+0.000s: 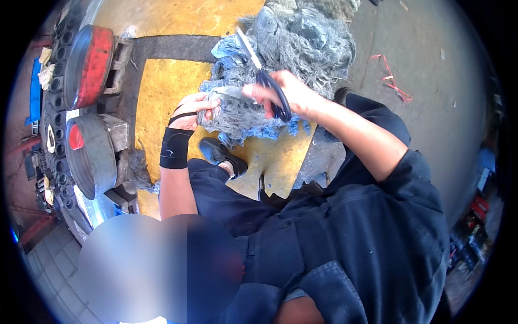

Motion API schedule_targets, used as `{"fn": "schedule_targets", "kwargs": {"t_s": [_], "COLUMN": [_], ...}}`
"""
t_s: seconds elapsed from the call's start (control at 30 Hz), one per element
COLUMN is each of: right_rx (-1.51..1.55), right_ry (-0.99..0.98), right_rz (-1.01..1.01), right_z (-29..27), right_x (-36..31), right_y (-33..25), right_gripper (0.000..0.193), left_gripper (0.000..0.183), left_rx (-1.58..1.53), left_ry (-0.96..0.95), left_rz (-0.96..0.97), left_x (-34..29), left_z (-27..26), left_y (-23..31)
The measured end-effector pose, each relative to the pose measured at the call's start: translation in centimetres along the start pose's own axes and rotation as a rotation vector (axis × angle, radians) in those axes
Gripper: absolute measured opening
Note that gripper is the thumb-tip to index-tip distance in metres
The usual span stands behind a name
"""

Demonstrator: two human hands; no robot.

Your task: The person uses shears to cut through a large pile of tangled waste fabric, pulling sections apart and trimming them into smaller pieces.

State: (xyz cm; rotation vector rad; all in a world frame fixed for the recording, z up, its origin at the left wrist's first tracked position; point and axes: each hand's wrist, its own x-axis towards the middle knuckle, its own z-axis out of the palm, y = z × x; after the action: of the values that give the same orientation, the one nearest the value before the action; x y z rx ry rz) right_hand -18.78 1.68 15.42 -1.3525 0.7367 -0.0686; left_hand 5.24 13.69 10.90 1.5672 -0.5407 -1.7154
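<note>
A pair of scissors (275, 95) with dark handles is in my right hand (291, 94), its pale blades pointing up and to the left over the fibres. My left hand (195, 109), with a black wrist wrap on its arm, is closed on the near left edge of a clump of grey, frayed fabric (237, 116). Blue shreds hang along the clump's lower edge. Just beyond it spreads a large heap of tangled grey and pale blue fabric scraps (302, 40). Motion smears the right-hand fingers slightly.
Yellow-painted floor (167, 97) with dark bands lies under the heap. To the left, two round metal drums (91, 154) rest by grey blocks (120, 65), beside a row of dark tubes. A red strap (389, 78) lies on the grey floor at right. My shoe (218, 154) is close below the fabric.
</note>
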Motion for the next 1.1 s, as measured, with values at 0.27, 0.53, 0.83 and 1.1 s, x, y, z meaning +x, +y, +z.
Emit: {"fn": "schedule_targets", "kwargs": {"t_s": [0.27, 0.53, 0.83, 1.1], "right_rx": [-0.054, 0.172, 0.298, 0.248], "right_ry": [-0.403, -0.442, -0.335, -0.291], "right_rz": [0.422, 0.555, 0.399, 0.393], "right_z": [1.6, 2.7, 3.3, 2.9], "right_x": [-1.6, -0.9, -0.5, -0.1], "right_y": [1.7, 3.9, 2.2, 2.6], "right_gripper": [0.078, 0.075, 0.077, 0.069], "left_gripper": [0.023, 0.030, 0.034, 0.053], "left_rx": [-0.067, -0.054, -0.090, -0.241], "left_ry": [0.013, 0.020, -0.050, -0.186], "left_rz": [0.062, 0.079, 0.118, 0.240], "left_x": [0.0, 0.3, 1.0, 1.1], "left_z": [-0.3, 0.0, 2.2, 3.9], "left_y": [0.1, 0.4, 0.3, 1.1]}}
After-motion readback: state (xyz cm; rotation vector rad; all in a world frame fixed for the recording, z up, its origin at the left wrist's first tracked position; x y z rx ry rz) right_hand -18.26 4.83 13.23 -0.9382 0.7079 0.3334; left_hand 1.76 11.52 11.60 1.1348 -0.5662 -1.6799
